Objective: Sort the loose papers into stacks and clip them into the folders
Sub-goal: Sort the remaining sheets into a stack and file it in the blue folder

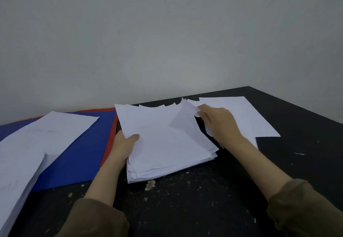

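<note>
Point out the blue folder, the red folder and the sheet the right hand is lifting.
blue folder (83,155): head view, bare cover.
red folder (111,140): head view, exposed right edge.
lifted sheet (183,119): head view, raised middle.

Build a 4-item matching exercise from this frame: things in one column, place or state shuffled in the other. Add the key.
Things
1. blue folder
2. red folder
3. left hand
4. right hand

Place or state
A. only an edge shows, from under another folder
B. lifts the top sheet at its far corner
C. lies flat with a paper stack on it
D. grips the left edge of the middle stack

Pairs: 1-C, 2-A, 3-D, 4-B
</note>
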